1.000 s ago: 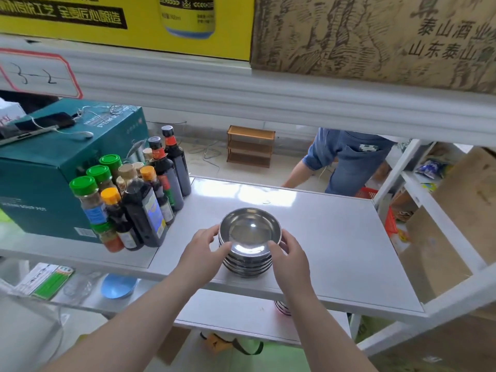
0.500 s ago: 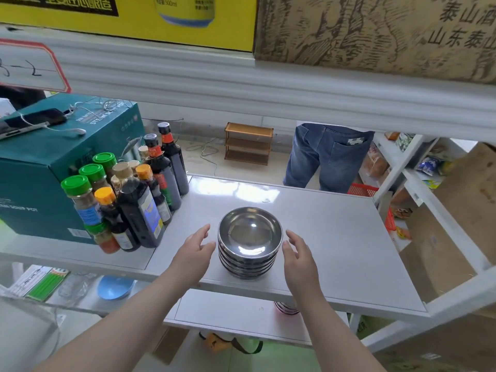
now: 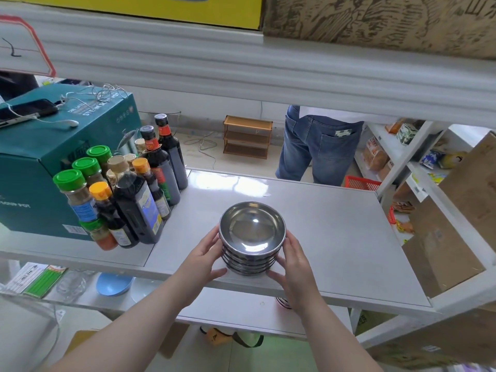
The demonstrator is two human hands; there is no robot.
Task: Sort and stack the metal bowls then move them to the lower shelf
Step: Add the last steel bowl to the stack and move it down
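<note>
A nested stack of metal bowls sits on the white surface, near its front edge. Left hand and right hand clasp its sides. Stacking looks done; the lower shelf move remains

I see bright, even daylight. Glare washes the far part of the shelf, and a highlight sits in the top bowl. Shadows are soft. The wide lens bends the edges; the bottom-right corner blurs.
</note>
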